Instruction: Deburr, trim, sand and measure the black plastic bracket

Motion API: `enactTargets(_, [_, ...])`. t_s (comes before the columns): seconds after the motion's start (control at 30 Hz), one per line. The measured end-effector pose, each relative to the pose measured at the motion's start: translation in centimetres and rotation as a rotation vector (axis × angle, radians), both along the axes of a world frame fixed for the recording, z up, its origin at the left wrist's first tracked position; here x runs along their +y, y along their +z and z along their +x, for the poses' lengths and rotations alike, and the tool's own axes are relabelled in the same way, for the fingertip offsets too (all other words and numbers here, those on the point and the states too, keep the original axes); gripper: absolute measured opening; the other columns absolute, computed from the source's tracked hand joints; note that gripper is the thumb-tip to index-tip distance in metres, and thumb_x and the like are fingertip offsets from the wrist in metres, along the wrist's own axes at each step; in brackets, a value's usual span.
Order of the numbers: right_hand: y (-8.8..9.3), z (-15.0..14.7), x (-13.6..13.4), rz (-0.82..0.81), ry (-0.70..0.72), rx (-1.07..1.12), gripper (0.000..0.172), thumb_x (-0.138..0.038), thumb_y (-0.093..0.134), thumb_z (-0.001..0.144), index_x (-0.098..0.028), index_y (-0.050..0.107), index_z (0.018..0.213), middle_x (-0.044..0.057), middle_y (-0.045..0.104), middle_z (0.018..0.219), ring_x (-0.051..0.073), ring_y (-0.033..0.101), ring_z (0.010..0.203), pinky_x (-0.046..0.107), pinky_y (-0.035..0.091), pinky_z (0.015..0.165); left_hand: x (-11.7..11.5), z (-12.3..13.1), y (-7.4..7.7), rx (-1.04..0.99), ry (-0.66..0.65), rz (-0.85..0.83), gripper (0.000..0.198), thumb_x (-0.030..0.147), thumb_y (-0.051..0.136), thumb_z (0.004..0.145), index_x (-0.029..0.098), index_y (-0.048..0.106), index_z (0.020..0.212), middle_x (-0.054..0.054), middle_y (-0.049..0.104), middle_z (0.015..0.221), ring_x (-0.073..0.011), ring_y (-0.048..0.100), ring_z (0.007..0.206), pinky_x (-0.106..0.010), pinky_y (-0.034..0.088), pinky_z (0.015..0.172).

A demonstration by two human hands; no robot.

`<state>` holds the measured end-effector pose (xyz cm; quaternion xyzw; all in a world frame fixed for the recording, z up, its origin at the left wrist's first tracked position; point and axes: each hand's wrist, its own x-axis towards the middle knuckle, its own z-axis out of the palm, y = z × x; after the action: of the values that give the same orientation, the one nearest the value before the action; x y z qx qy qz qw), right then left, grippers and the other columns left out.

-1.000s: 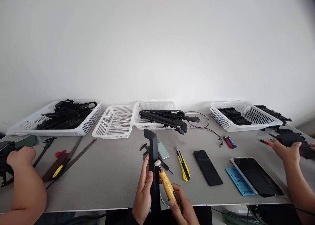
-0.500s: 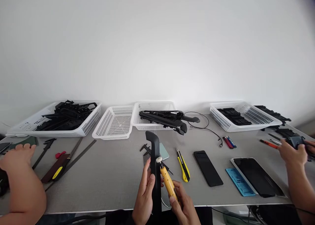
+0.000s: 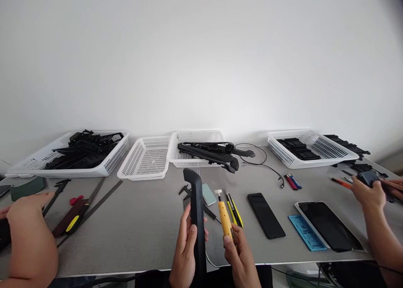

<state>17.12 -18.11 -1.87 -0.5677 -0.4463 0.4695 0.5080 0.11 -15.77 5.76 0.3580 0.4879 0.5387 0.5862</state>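
My left hand (image 3: 185, 250) is wrapped round a long black plastic part (image 3: 197, 212), which stands nearly upright with its bent end at the top. In my right hand (image 3: 239, 254) is a yellow rotary tool (image 3: 225, 221) with a small white round tip pointing up. A gap separates that tip from the black part. Behind the two hands lie a black caliper (image 3: 209, 212), a pale green block (image 3: 208, 194) and a yellow utility knife (image 3: 234, 210), partly covered by the tool.
White baskets (image 3: 145, 176) line the wall, several black parts in most. A black phone (image 3: 266, 216), a blue card (image 3: 307, 232) and a tablet (image 3: 330, 225) lie right. Files (image 3: 103, 202) lie left. Another person's arm (image 3: 31, 237) is left; a hand (image 3: 370, 193) holds a dark object right.
The yellow tool in my right hand has moved right, away from the black part its tip was at. At the left, another person's hand has shifted and turned.
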Motion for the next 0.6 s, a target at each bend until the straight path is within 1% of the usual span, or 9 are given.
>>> enactTargets(0.1, [0.3, -0.3, -0.4, 0.014, -0.023, 0.040, 0.054, -0.066, 0.054, 0.107, -0.026, 0.058, 0.142, 0.003, 0.063, 0.091, 0.019, 0.055, 0.068, 0.027, 0.052, 0.061, 0.1, 0.0, 0.0, 0.005, -0.002, -0.017, 0.077, 0.065, 0.059, 0.105, 0.030, 0.040, 0.171, -0.013, 0.073, 0.141, -0.0273, 0.074, 0.113, -0.040, 0.061, 0.099])
enactTargets(0.13, [0.5, -0.5, -0.5, 0.037, -0.007, 0.015, 0.055, -0.066, 0.054, 0.107, -0.025, 0.059, 0.143, 0.005, 0.066, 0.094, 0.019, 0.058, 0.071, 0.028, 0.053, 0.063, 0.1, 0.0, 0.0, 0.012, -0.002, -0.025, 0.077, 0.066, 0.060, 0.104, 0.031, 0.041, 0.170, -0.013, 0.072, 0.143, -0.0280, 0.074, 0.116, -0.040, 0.061, 0.100])
enactTargets(0.2, [1.1, -0.9, -0.6, 0.090, 0.052, -0.050, 0.058, -0.067, 0.054, 0.106, -0.024, 0.062, 0.143, 0.007, 0.070, 0.097, 0.021, 0.062, 0.074, 0.029, 0.056, 0.066, 0.1, 0.0, -0.1, 0.027, 0.011, -0.033, 0.076, 0.067, 0.062, 0.103, 0.032, 0.045, 0.168, -0.013, 0.067, 0.152, -0.0304, 0.071, 0.127, -0.040, 0.060, 0.105])
enactTargets(0.3, [1.7, -1.3, -0.7, 0.129, 0.103, -0.097, 0.059, -0.069, 0.054, 0.105, -0.025, 0.066, 0.143, 0.008, 0.072, 0.091, 0.025, 0.066, 0.075, 0.032, 0.058, 0.069, 0.0, 0.0, -0.3, 0.061, 0.022, -0.024, 0.074, 0.069, 0.063, 0.101, 0.035, 0.049, 0.165, -0.010, 0.052, 0.170, -0.0350, 0.056, 0.150, -0.044, 0.054, 0.117])
enactTargets(0.37, [1.9, -1.4, -0.6, 0.131, 0.089, -0.108, 0.058, -0.070, 0.055, 0.104, -0.026, 0.069, 0.141, 0.008, 0.072, 0.088, 0.027, 0.069, 0.077, 0.034, 0.060, 0.070, 0.0, 0.0, -0.3, 0.072, -0.002, -0.022, 0.074, 0.071, 0.060, 0.101, 0.036, 0.048, 0.166, -0.009, 0.045, 0.175, -0.0369, 0.048, 0.157, -0.046, 0.052, 0.119])
enactTargets(0.43, [2.1, -1.4, -0.5, 0.139, 0.066, -0.121, 0.059, -0.070, 0.056, 0.104, -0.025, 0.069, 0.141, 0.008, 0.073, 0.088, 0.028, 0.070, 0.081, 0.034, 0.061, 0.073, -0.1, 0.0, -0.2, 0.064, -0.028, -0.025, 0.076, 0.072, 0.058, 0.102, 0.035, 0.045, 0.167, -0.011, 0.044, 0.176, -0.0380, 0.049, 0.155, -0.046, 0.056, 0.113])
enactTargets(0.5, [2.3, -1.2, -0.1, 0.156, 0.059, -0.144, 0.059, -0.069, 0.057, 0.104, -0.024, 0.070, 0.140, 0.009, 0.074, 0.091, 0.027, 0.071, 0.085, 0.033, 0.061, 0.076, -0.1, 0.0, 0.0, 0.056, -0.036, -0.030, 0.078, 0.072, 0.057, 0.102, 0.033, 0.043, 0.168, -0.013, 0.047, 0.173, -0.0376, 0.057, 0.147, -0.044, 0.060, 0.106])
enactTargets(0.6, [2.8, -0.5, 0.6, 0.163, 0.048, -0.194, 0.056, -0.066, 0.062, 0.103, -0.022, 0.070, 0.137, 0.011, 0.076, 0.100, 0.027, 0.072, 0.090, 0.033, 0.062, 0.078, -0.2, 0.1, 0.2, 0.046, -0.036, -0.050, 0.080, 0.072, 0.058, 0.102, 0.030, 0.041, 0.168, -0.015, 0.061, 0.160, -0.0335, 0.069, 0.128, -0.042, 0.061, 0.100])
